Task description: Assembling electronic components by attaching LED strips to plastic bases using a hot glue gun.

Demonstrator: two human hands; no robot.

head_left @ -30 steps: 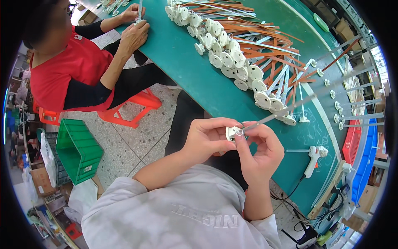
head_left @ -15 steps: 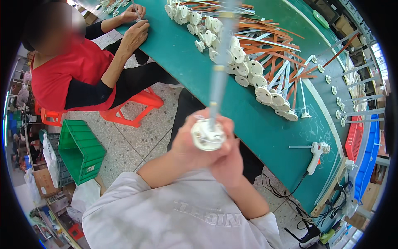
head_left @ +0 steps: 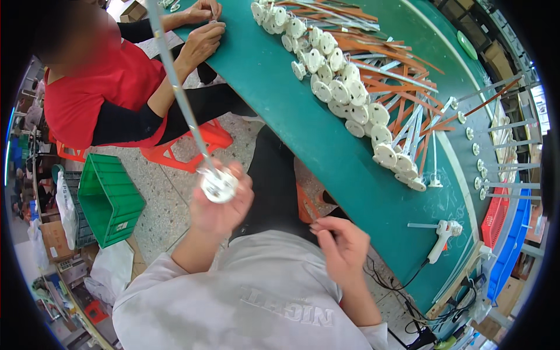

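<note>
My left hand is raised in front of my chest and grips a round white disc with a long thin grey rod rising from it toward the upper left. My right hand hangs lower, near my lap beside the edge of the green table; its fingers are pinched together and I cannot make out anything in them. Along the table lies a row of several similar white discs on orange and grey rods.
A person in a red shirt sits at my left on a red stool, hands working at the table's far end. A green crate stands on the floor. A white glue gun lies near the table edge; red and blue bins at right.
The hands have parted: my left hand swung the disc and rod left and up, the rod now pointing to the upper left, while my right hand let go and dropped toward my lap.
</note>
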